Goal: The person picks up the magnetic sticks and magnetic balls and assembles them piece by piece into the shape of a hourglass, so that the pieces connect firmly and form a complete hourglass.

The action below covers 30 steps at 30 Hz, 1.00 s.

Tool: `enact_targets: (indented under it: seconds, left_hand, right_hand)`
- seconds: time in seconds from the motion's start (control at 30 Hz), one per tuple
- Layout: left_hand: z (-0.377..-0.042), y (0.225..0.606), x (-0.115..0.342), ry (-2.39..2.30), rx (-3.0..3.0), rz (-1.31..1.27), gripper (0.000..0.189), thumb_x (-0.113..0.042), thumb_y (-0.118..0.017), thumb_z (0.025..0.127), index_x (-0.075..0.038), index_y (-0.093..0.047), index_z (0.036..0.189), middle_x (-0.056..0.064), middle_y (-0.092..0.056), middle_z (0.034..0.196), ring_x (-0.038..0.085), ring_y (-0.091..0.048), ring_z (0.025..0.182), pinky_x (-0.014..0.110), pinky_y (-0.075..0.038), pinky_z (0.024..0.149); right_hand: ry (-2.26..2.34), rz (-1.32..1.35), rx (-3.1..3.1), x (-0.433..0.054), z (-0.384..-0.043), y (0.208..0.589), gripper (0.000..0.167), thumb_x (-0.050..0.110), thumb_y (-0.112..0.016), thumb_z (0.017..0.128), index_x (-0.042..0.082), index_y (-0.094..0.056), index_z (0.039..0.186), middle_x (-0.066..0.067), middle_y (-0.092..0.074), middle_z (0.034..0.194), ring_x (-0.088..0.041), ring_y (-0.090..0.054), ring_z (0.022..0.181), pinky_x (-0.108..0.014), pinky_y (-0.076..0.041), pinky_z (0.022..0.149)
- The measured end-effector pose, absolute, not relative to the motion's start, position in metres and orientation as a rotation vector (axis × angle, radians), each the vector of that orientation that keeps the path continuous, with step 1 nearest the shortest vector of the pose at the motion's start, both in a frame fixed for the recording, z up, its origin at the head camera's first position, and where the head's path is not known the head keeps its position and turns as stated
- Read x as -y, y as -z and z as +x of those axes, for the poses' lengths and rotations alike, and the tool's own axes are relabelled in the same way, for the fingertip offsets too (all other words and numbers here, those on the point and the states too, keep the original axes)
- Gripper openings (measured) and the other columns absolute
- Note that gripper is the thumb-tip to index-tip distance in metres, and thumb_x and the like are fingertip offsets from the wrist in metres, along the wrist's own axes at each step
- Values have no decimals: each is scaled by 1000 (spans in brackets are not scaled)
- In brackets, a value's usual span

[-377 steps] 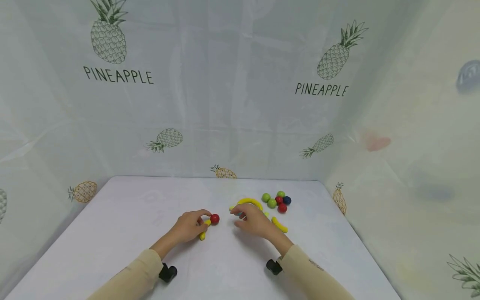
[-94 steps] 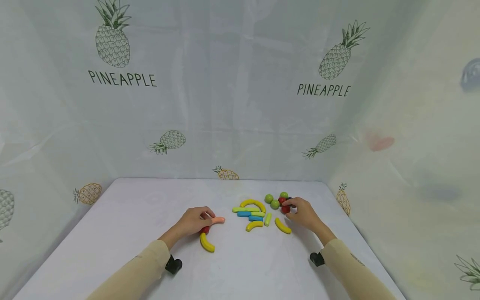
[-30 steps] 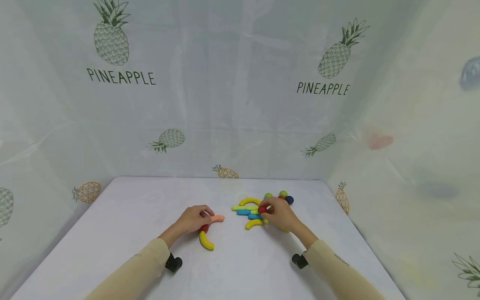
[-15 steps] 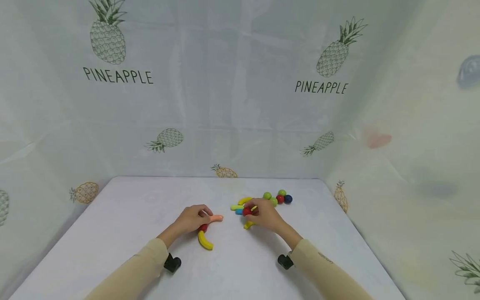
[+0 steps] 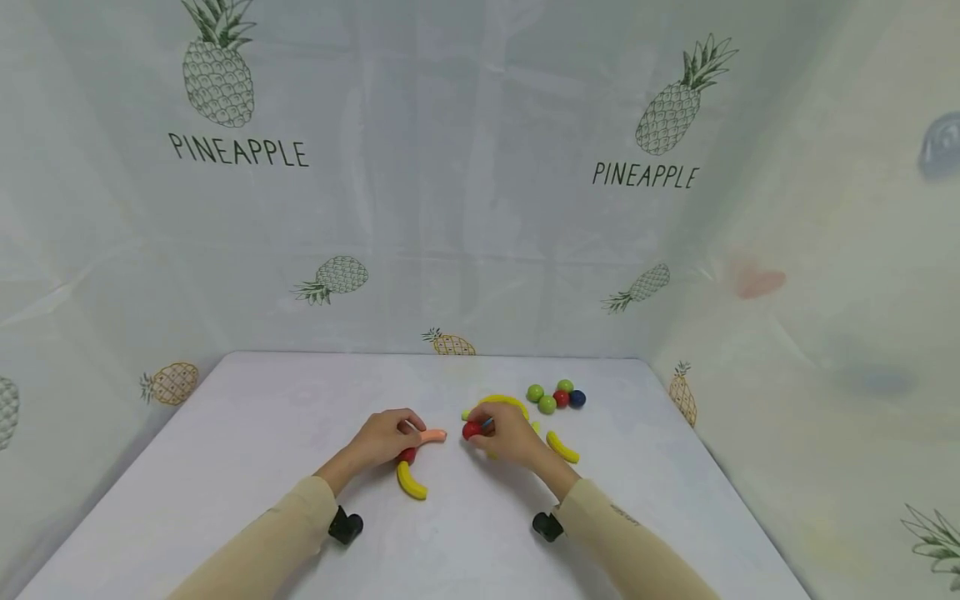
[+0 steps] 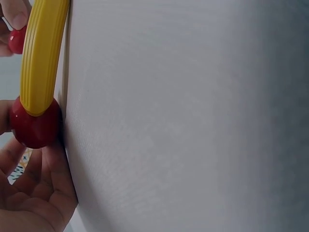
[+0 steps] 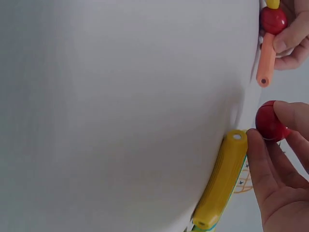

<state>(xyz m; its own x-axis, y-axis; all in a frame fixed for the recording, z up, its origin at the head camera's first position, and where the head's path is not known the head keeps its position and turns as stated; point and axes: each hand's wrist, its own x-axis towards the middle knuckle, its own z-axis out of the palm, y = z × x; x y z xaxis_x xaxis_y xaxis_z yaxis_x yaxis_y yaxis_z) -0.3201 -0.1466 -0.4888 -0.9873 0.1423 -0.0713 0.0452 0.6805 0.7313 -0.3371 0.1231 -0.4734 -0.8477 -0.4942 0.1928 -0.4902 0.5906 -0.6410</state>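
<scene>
My left hand pinches a small joined piece: a red ball with a yellow curved rod at one side and an orange rod at the other. The left thumb lies where the orange rod meets the ball. To the right, my right hand holds a second red ball between thumb and fingers, a short way from the orange rod's free end. Beside the right fingertips lies another yellow curved rod.
Behind the right hand, a long yellow arc and other rods are partly covered. One more yellow rod lies right of it. Green balls, a red ball and a dark blue ball cluster at the back right of the white table.
My right hand has picked a red ball from the back-right cluster and carried it left, toward the left hand. The left hand has gained an orange rod on its piece since the oldest frame.
</scene>
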Motion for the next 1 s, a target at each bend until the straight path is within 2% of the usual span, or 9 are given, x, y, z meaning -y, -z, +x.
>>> enact_targets:
  seconds: [0.2, 0.63, 1.0]
  left_hand:
    - [-320, 489, 147, -1202, -2772, 157, 10, -23, -75, 98, -20, -74, 108, 0, -70, 97, 18, -62, 85, 32, -57, 75]
    - [-322, 491, 145, -1204, -2777, 148, 13, -23, -77, 96, -17, -74, 108, 2, -69, 95, 19, -62, 81, 29, -57, 70]
    - [-324, 493, 147, -1204, -2785, 174, 12, -19, -75, 96, -18, -74, 108, 1, -69, 93, 19, -60, 80, 30, -55, 69]
  right_hand:
    - [1085, -847, -2810, -114, -337, 477, 29, 11, -84, 92, 8, -75, 119, -4, -76, 112, -13, -67, 88, -24, -59, 77]
    - [1004, -764, -2796, -100, -335, 479, 25, 15, -81, 95, 14, -73, 120, 1, -74, 109, -10, -62, 88, -25, -56, 80]
    - [1013, -769, -2797, -93, -336, 479, 25, 14, -80, 96, 13, -74, 120, 0, -75, 110, -10, -64, 88, -24, -57, 81]
